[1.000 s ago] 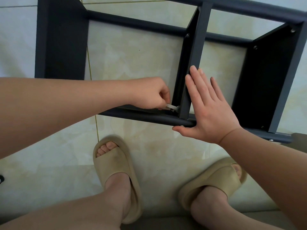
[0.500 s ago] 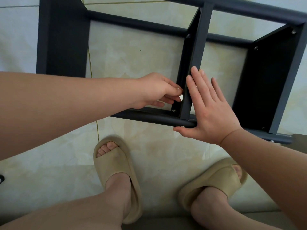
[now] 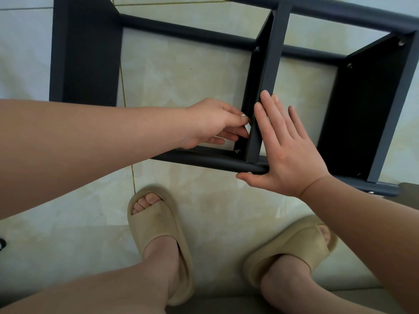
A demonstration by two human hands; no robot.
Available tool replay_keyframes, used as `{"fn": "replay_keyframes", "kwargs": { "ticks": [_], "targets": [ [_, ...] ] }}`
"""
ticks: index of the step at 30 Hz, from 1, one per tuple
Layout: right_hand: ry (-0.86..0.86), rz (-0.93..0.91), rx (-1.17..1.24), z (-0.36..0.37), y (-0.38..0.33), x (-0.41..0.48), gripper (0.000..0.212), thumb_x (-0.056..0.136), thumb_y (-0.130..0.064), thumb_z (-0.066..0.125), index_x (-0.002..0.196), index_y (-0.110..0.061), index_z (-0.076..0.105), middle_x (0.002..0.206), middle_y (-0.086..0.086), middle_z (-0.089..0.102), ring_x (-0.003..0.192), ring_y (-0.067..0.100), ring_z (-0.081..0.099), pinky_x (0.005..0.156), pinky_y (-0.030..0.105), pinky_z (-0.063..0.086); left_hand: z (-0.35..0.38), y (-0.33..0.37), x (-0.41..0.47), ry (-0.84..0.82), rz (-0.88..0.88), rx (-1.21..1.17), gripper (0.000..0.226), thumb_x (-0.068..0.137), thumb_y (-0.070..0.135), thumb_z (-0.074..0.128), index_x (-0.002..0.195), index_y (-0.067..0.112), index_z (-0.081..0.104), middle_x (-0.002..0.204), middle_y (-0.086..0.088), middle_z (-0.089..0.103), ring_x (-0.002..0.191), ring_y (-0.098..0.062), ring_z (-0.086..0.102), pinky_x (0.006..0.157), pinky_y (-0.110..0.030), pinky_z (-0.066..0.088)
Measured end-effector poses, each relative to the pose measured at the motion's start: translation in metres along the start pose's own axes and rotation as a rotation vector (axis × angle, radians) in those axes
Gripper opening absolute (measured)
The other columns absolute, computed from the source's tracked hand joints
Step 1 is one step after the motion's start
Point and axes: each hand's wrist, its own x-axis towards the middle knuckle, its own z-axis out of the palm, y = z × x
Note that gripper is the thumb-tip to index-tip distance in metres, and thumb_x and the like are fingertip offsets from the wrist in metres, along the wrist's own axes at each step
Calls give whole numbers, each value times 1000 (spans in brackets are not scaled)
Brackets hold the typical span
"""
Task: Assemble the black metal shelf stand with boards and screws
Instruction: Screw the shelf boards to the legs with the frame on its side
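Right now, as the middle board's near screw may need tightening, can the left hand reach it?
Probably yes: the left hand is just beside that screw, which lies uncovered, nothing between them.

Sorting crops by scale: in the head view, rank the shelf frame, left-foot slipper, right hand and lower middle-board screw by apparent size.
1. shelf frame
2. left-foot slipper and right hand: about alike, hand nearer the camera, so unranked
3. screw

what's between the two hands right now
In the head view, the middle board stands between them: left hand at one face, right hand flat against the other.
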Motion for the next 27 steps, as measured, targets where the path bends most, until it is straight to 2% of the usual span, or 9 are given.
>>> {"fn": "replay_keyframes", "kwargs": {
  "ticks": [11, 15, 20, 27],
  "targets": [
    [3, -3, 1, 2, 1, -1, 116, 82, -77, 51, 158, 3, 15, 167, 19, 7, 155, 36, 6, 122, 59, 17, 2, -2, 0, -38, 5, 63, 10, 97, 33, 63, 97, 25, 67, 87, 6, 78, 76, -2, 71, 79, -29, 49],
    [0, -4, 0, 1, 1, -1, 116, 82, -77, 50, 158, 3, 15, 167, 19, 7, 155, 36, 6, 122, 59, 17, -1, 2, 2, -82, -19, 68, 11, 98, 29, 60, 99, 20, 66, 88, 2, 78, 84, -7, 73, 92, -34, 51],
    [-8, -2, -2, 0, 1, -1, 116, 82, -77, 50, 158, 3, 14, 167, 19, 6, 155, 36, 5, 123, 59, 16, -5, 6, 4, -130, -32, 132, 9, 99, 25, 59, 97, 19, 65, 88, 2, 78, 85, -4, 73, 85, -32, 48],
    [5, -5, 0, 2, 1, -1, 116, 82, -77, 51, 158, 3, 15, 167, 19, 7, 155, 36, 6, 122, 60, 18, -10, 6, 5, -166, -51, 198, 10, 100, 24, 56, 93, 23, 63, 93, 5, 78, 91, -2, 72, 88, -34, 47]
  ]
}}
